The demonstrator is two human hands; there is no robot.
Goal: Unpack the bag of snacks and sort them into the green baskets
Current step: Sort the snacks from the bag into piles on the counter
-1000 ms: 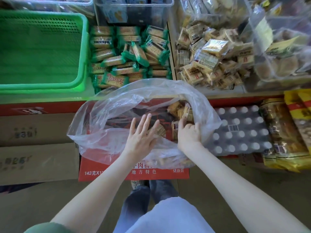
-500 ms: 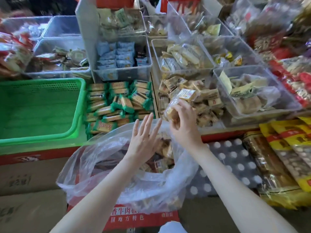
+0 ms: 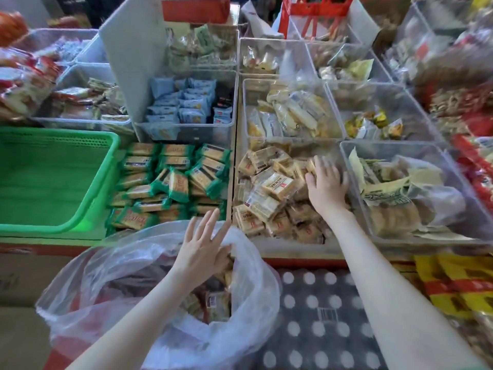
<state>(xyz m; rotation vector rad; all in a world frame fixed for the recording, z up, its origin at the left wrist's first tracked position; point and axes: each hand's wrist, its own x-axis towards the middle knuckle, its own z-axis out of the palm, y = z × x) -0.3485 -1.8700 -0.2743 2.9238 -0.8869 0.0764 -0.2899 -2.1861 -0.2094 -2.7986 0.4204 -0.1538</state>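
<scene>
Hands: left hand spread open on the bag, right hand blurry over the tan snacks, can't tell its grip; probably mid-drop, next reach into bag

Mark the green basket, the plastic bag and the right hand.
green basket [image 3: 48, 182]: head view, bare floor.
plastic bag [image 3: 253, 276]: head view, right wall.
right hand [image 3: 326, 186]: head view, back of hand.

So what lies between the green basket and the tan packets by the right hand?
A pile of green-wrapped packets, plainly shown in the head view.
</scene>
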